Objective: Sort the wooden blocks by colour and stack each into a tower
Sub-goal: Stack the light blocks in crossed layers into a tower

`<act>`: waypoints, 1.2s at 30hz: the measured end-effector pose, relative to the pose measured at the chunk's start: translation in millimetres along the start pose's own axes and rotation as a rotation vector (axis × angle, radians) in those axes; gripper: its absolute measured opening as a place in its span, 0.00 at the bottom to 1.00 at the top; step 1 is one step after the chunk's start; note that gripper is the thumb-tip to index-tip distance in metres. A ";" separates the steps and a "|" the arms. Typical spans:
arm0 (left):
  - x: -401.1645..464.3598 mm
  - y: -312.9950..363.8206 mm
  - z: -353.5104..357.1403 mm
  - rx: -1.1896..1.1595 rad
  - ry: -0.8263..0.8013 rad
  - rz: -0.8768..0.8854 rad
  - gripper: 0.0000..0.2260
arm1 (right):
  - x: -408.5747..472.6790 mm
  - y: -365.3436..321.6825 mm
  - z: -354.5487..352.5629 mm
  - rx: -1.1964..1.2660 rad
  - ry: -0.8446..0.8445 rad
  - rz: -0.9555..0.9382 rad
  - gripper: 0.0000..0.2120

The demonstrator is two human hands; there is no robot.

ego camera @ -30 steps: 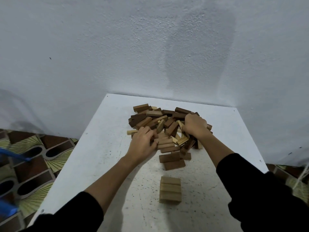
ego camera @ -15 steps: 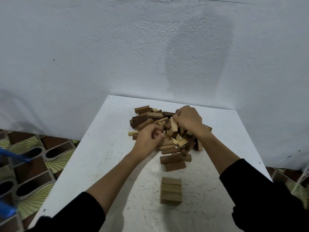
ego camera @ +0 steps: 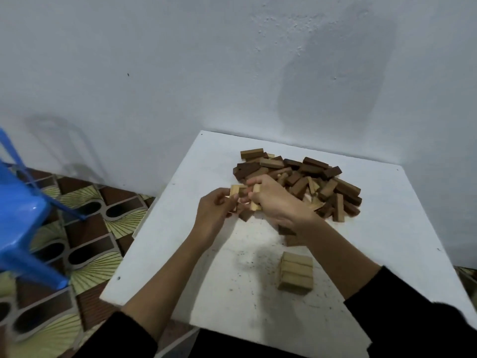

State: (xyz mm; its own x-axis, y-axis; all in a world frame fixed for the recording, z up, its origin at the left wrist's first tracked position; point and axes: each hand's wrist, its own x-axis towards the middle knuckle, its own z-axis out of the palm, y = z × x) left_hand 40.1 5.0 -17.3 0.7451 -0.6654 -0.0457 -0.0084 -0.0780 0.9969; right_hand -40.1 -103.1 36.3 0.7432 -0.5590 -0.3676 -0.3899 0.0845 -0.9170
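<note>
A jumbled pile of wooden blocks (ego camera: pixel 315 179), dark brown, mid brown and pale, lies at the back of the white table (ego camera: pixel 387 228). A short stack of light blocks (ego camera: pixel 296 272) stands near the front. My left hand (ego camera: pixel 214 215) pinches a pale block (ego camera: pixel 235 191) at the pile's left edge. My right hand (ego camera: pixel 273 200) grips another pale block (ego camera: pixel 256 200) just beside it. Both hands are close together, lifted a little above the tabletop. A dark block (ego camera: pixel 245 215) lies under them.
A blue plastic chair (ego camera: pixel 18 223) stands on the patterned tile floor (ego camera: pixel 85 228) to the left. A white wall (ego camera: pixel 232 60) runs right behind the table. The table's left edge (ego camera: pixel 144 228) drops to the floor.
Both hands came out of the pile toward the left, each now holding a pale block. The view swung left and the blue chair came into sight.
</note>
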 end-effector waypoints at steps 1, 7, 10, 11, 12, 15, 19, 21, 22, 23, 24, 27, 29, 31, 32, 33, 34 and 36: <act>-3.0 -6.0 -8.5 0.039 0.032 -0.023 0.04 | -2.9 5.2 11.5 -0.020 0.012 -0.006 0.15; -21.2 -30.8 -43.9 0.316 0.089 -0.099 0.17 | 2.0 46.6 64.3 -0.155 0.138 -0.032 0.09; -23.1 -33.8 -51.7 0.454 0.096 -0.062 0.10 | 4.0 55.8 77.6 -0.241 0.135 -0.074 0.10; -23.2 -34.3 -53.3 0.476 0.105 -0.046 0.08 | 4.0 58.1 80.4 -0.261 0.160 -0.101 0.10; -22.9 -34.3 -53.1 0.481 0.117 -0.035 0.04 | 4.3 59.9 80.9 -0.266 0.190 -0.120 0.11; -23.0 -37.0 -54.5 0.473 0.145 -0.013 0.02 | 4.3 62.8 82.5 -0.304 0.222 -0.145 0.14; -19.9 -46.4 -55.7 0.537 0.192 0.045 0.04 | 4.7 71.3 81.2 -0.293 0.231 -0.157 0.20; -19.4 -49.7 -55.5 0.537 0.239 0.048 0.05 | 7.4 77.6 81.3 -0.329 0.244 -0.184 0.23; -19.4 -50.5 -54.8 0.532 0.254 0.049 0.05 | 8.9 80.6 79.9 -0.356 0.252 -0.212 0.25; -19.3 -51.6 -54.3 0.525 0.260 0.054 0.05 | 9.3 82.8 78.8 -0.392 0.264 -0.245 0.26; -19.3 -52.5 -54.2 0.524 0.256 0.060 0.06 | 9.1 85.0 78.0 -0.440 0.287 -0.272 0.26; -18.7 -54.3 -53.9 0.524 0.226 0.064 0.06 | 11.4 93.6 77.3 -0.566 0.405 -0.364 0.24; -18.0 -56.3 -53.9 0.530 0.207 0.070 0.08 | 12.0 96.0 78.4 -0.626 0.465 -0.370 0.21; -17.6 -57.8 -53.9 0.531 0.188 0.085 0.09 | 10.0 96.0 78.3 -0.600 0.433 -0.361 0.22; -17.5 -58.1 -53.9 0.521 0.182 0.087 0.10 | 7.7 94.8 78.3 -0.548 0.391 -0.349 0.24; -18.2 -58.0 -53.8 0.504 0.176 0.085 0.11 | 5.6 94.5 78.0 -0.508 0.353 -0.348 0.27; -19.4 -57.3 -53.7 0.484 0.163 0.083 0.13 | 3.9 94.8 77.7 -0.481 0.321 -0.353 0.30; -22.8 -55.4 -53.5 0.444 0.096 0.083 0.18 | 3.7 96.4 77.3 -0.470 0.252 -0.376 0.34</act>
State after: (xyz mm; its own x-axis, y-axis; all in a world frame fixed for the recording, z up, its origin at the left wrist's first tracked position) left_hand 59.3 64.3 -68.1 0.7880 -0.6126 0.0605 -0.3403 -0.3515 0.8722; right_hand -32.9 -33.3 -65.5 0.7473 -0.6613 0.0648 -0.3673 -0.4924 -0.7890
